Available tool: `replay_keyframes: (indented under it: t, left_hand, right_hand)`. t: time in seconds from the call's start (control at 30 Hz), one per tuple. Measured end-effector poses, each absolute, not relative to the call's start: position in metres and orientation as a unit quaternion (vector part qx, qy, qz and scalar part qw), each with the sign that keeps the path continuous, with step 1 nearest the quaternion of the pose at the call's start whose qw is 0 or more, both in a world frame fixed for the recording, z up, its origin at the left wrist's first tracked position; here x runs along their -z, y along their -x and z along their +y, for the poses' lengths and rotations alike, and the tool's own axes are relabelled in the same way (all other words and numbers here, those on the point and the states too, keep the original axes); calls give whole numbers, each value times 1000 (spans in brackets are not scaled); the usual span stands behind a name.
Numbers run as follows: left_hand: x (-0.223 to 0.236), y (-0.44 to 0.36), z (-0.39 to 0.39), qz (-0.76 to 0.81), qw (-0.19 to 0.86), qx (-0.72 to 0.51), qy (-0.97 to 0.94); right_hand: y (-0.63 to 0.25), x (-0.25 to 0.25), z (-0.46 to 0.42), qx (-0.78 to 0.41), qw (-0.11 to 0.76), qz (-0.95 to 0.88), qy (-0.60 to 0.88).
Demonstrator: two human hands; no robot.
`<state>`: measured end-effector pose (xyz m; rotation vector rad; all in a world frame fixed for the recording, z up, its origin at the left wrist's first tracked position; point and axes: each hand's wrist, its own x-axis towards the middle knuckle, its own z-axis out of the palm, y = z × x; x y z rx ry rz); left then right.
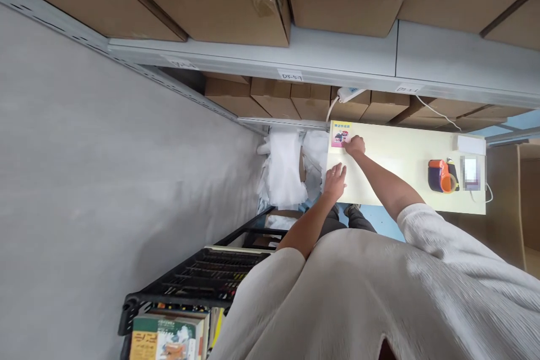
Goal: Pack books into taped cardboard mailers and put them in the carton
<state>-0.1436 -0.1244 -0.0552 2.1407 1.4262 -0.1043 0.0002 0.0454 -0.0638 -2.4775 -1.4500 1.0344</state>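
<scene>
A small picture book (341,130) with a pink and yellow cover and a cartoon figure lies at the far left corner of the cream tabletop (388,163). My right hand (355,145) is closed at the book's lower right corner, its fingers curled over the edge. Nearer to me, my left hand (336,179) rests on the table's left edge, palm down and fingers stretched out, with nothing in it. Toward the table's right end sits an orange and dark tape dispenser (440,175).
Cardboard boxes (270,98) fill the shelves ahead, behind a grey shelf beam (337,64). A power strip (350,94) hangs there. White packing bags (287,166) stand left of the table. A black crate (194,281) with books (166,337) is at lower left, beside a grey wall (105,169).
</scene>
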Motion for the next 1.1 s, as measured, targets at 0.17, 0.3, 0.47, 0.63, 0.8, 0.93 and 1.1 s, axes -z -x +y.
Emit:
replay_keyframes:
  t: [0.17,0.3,0.47,0.63,0.8,0.93,1.1]
  left_hand:
    - [54,144,-126,531,301,31,-792]
    - [54,144,-126,530,309,34,-789]
    - [55,143,-126,534,302,42,-789]
    - [54,144,-124,526,293,46,-797]
    - [50,143,-119,528,301,72,-791]
    - [46,142,-114,530,306,99,-785]
    - [40,139,-111,535,300,118,-781]
  right_hand:
    - [1,75,47,-348,88,-460,812]
    - [-1,72,52,-388,47,-415,822]
    - [0,63,52,-389,39,-390,833]
    - [-19,51,48,-397,107,-389,825]
    - [-68,27,30,-430,234,-355,796]
    - [-121,2,-13,-470,309,-311,766]
    - [-175,-18,-93,-481,343,-281,756]
